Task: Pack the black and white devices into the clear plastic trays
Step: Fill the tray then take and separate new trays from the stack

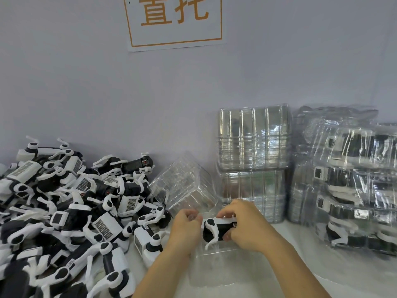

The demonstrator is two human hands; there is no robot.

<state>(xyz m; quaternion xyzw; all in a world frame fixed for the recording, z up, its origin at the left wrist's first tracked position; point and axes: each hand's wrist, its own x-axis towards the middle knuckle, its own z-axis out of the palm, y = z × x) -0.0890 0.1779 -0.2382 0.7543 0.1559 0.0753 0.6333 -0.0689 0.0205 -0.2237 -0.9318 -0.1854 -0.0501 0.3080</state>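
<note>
While curled round one device (217,231) over one clear tray (214,263), right hand (245,229) grasping; left hand (187,229) pinching tray edge at nine o'clock.

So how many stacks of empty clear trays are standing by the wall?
2: the upper stack sits on the lower stack, behind the hands. More may be hidden behind them.
</note>
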